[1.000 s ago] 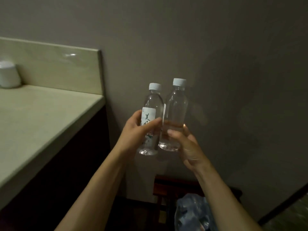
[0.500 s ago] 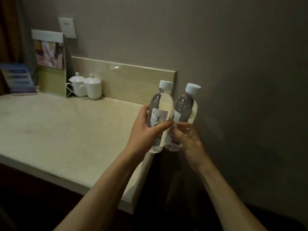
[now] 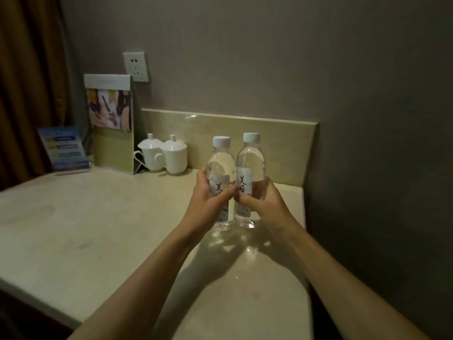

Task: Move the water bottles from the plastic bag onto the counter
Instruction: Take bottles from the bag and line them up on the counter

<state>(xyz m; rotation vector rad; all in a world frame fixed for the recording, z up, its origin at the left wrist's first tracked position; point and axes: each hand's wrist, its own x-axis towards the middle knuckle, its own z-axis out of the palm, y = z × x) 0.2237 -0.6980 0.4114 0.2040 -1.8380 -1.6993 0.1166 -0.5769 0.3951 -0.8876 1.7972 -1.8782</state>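
Two water bottles, one per grip, upright at the counter.

The left hand wraps the left bottle, the right hand the right bottle; they are side by side, touching, bases at the countertop. White labels carry dark Chinese characters, too blurred to read.

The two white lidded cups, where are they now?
In the head view, the cups stand at the counter's back, left of the bottles, beside the standing card.
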